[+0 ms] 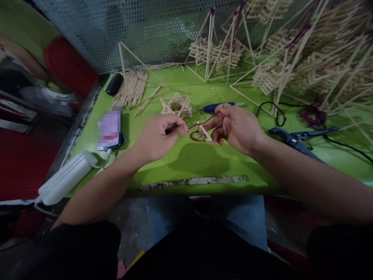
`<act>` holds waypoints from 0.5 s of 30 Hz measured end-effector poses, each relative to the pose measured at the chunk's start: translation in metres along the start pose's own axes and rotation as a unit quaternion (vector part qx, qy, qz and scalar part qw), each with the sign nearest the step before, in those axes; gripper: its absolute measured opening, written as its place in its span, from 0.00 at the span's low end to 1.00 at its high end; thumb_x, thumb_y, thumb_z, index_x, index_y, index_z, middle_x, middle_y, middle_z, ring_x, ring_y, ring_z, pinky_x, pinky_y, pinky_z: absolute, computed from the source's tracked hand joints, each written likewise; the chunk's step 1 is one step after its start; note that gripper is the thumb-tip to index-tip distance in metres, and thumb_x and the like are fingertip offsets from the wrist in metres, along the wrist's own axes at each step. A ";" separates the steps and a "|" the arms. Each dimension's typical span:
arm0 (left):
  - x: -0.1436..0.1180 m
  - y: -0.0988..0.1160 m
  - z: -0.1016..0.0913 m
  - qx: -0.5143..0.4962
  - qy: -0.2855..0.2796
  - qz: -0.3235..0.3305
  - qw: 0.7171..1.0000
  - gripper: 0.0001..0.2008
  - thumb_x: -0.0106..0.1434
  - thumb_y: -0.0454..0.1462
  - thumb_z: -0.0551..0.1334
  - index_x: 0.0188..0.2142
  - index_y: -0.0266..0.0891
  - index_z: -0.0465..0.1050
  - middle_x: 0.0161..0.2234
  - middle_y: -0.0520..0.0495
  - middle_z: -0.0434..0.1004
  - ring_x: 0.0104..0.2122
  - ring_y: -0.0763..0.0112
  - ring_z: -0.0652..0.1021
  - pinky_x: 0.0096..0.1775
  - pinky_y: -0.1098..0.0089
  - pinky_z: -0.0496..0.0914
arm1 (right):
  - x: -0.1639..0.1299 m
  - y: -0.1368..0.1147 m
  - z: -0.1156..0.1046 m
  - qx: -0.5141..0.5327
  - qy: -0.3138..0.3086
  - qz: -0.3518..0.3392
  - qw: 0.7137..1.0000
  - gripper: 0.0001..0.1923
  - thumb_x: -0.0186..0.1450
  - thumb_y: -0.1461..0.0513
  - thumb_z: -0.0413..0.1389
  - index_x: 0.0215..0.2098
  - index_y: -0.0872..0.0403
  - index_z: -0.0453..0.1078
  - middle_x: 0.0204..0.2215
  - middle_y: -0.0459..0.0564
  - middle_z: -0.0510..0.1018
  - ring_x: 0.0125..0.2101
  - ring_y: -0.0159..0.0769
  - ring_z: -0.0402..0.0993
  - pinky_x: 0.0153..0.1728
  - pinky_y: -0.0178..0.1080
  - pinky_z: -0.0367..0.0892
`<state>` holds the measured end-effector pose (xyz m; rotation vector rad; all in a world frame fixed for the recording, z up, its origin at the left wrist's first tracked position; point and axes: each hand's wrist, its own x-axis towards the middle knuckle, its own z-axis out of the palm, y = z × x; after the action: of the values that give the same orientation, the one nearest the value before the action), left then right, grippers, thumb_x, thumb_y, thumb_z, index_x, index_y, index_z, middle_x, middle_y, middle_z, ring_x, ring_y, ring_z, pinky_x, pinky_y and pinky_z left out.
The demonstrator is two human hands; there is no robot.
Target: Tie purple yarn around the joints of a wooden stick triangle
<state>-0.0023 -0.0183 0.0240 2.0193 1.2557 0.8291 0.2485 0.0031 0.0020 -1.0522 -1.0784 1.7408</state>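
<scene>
Purple cord [201,126] runs taut between our two hands above the green table [192,159], and we've got it pinched at both ends. Our left hand [159,138] is curled tight, thumb and forefinger clamped on one end of the cord. Our right hand [237,126] grips the other end, with a small wooden stick [204,131] caught in the loop just beside its fingertips. Beyond the grip sits a small stick frame [176,105] and a blue tool [217,107]. Out past the right wrist lie dark pliers [294,138]; off to the left, a phone [110,130] and a white power bank [65,178].
</scene>
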 end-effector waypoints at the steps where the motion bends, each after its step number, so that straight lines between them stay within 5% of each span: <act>1: 0.000 0.001 0.001 0.001 -0.003 0.002 1.000 0.12 0.72 0.42 0.66 0.35 0.38 0.81 0.27 0.51 0.76 0.26 0.74 0.72 0.30 0.70 0.63 | -0.002 -0.001 0.001 -0.002 -0.022 0.016 1.000 0.18 0.70 0.48 0.61 0.41 0.46 0.57 0.29 0.50 0.88 0.16 0.42 0.79 0.16 0.37 0.56; 7: -0.002 0.006 0.000 -0.032 0.011 0.019 0.999 0.11 0.73 0.40 0.65 0.34 0.38 0.78 0.24 0.54 0.68 0.23 0.77 0.65 0.28 0.71 0.60 | -0.010 -0.005 0.004 0.039 -0.121 0.080 0.989 0.11 0.69 0.53 0.57 0.39 0.47 0.58 0.29 0.53 0.88 0.16 0.42 0.78 0.16 0.37 0.59; 15: -0.008 0.009 -0.003 -0.066 0.047 0.039 0.996 0.10 0.75 0.40 0.66 0.35 0.40 0.78 0.22 0.55 0.68 0.21 0.75 0.65 0.25 0.70 0.58 | -0.017 -0.008 0.002 0.074 -0.138 0.069 0.985 0.17 0.71 0.49 0.63 0.40 0.46 0.61 0.28 0.50 0.87 0.15 0.37 0.74 0.15 0.36 0.56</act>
<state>-0.0028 -0.0281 0.0309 1.9536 1.1475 1.0276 0.2539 -0.0106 0.0142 -0.8261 -1.0426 2.0904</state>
